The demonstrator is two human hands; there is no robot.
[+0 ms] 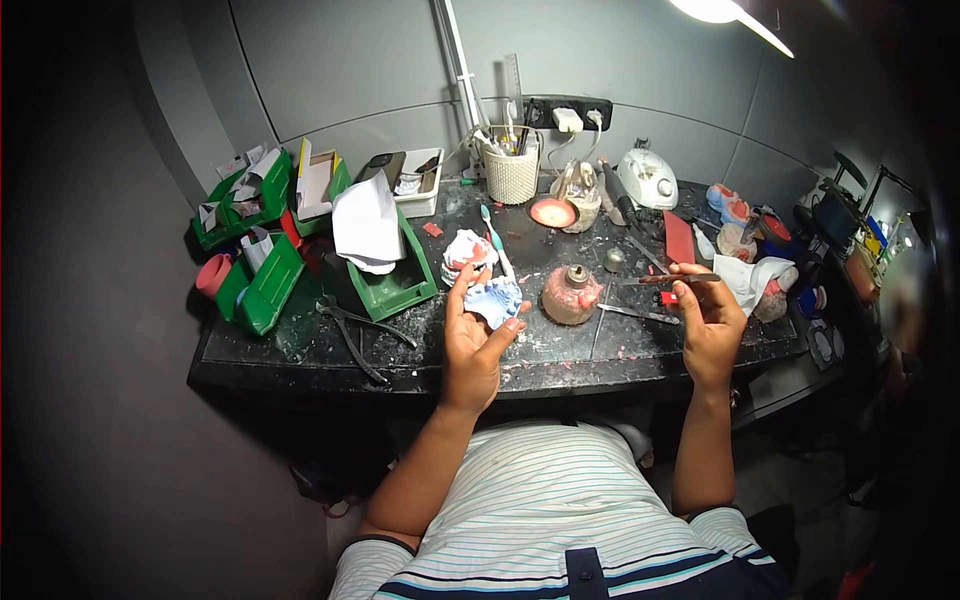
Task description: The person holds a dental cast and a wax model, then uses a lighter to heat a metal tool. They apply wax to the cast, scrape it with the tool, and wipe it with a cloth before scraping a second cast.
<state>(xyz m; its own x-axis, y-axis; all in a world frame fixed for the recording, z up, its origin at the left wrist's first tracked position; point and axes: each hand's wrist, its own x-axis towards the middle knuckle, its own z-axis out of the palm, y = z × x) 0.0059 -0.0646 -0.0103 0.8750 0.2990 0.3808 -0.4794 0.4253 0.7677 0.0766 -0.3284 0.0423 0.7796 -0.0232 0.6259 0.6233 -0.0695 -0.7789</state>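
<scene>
My left hand [474,345] is closed around the edge of a pale blue dental cast [496,300], held just above the bench. Behind it sits a white dental model with red-pink wax [468,252]. My right hand [710,330] pinches the handle of a thin wax knife [690,279], its blade pointing left. Between the two hands stands a round, pink-stained spirit lamp [572,297] with a metal wick holder; I cannot make out a flame. A small metal cap [613,260] lies behind the lamp. Another metal blade [640,314] lies below the wax knife.
Pliers [350,335] and green bins [398,290] stand left. A toothbrush [494,235] lies behind the cast. Farther back are a wax dish [553,212], a woven tool cup [511,172] and a white machine [647,180]. Red wax sheet [688,240] and white cloth [750,280] lie right.
</scene>
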